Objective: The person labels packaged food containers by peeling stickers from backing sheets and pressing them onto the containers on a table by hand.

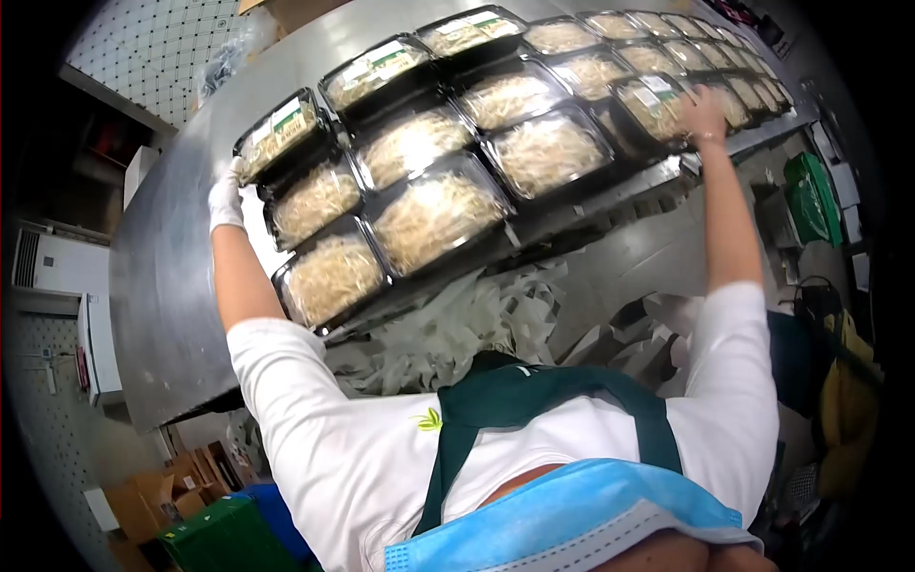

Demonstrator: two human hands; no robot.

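My left hand, in a white glove, is at the left side of a labelled black tray of pale sprouts, its fingers against the tray's edge. At the right, my right hand is on the right end of another labelled tray, slightly blurred. Rows of film-covered sprout trays lie between and beyond my hands. Those nearest me, such as the front tray, show no label. Labelled trays sit on top of others along the back at the left.
The trays stand on a metal table. White plastic scraps hang below its near edge. A green crate and cardboard boxes are at the lower left. Another green container is at the right.
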